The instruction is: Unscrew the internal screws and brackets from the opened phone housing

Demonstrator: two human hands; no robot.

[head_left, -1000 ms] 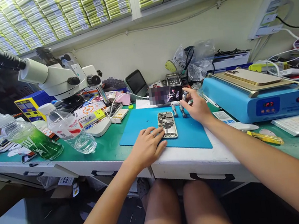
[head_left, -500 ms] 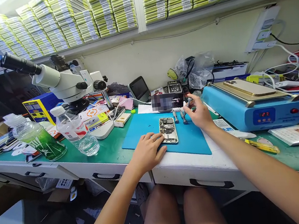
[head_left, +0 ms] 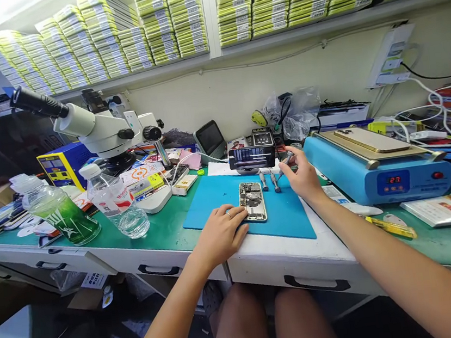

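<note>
An opened phone (head_left: 253,202) with its inner parts exposed lies on the blue mat (head_left: 212,192). My left hand (head_left: 223,232) rests flat at the phone's left edge, its fingertips touching the frame and its fingers spread. Above the mat's right side, my right hand (head_left: 300,173) is closed round a slim grey screwdriver (head_left: 287,162), which tilts down to the left. Two more short screwdrivers, one (head_left: 263,180) beside the other (head_left: 274,181), stand between the phone and my right hand.
Behind the mat a dark-screened phone (head_left: 251,158) is propped sideways. Two bottles, green (head_left: 67,218) and clear (head_left: 120,206), stand left, before a microscope (head_left: 97,131). A blue heating machine (head_left: 353,175) is at right, with a yellow knife (head_left: 392,227) in front.
My right hand has turned, and the screwdriver in it now points down to the left, over the mat. The left hand stays by the opened phone. The camera view has shifted slightly.
</note>
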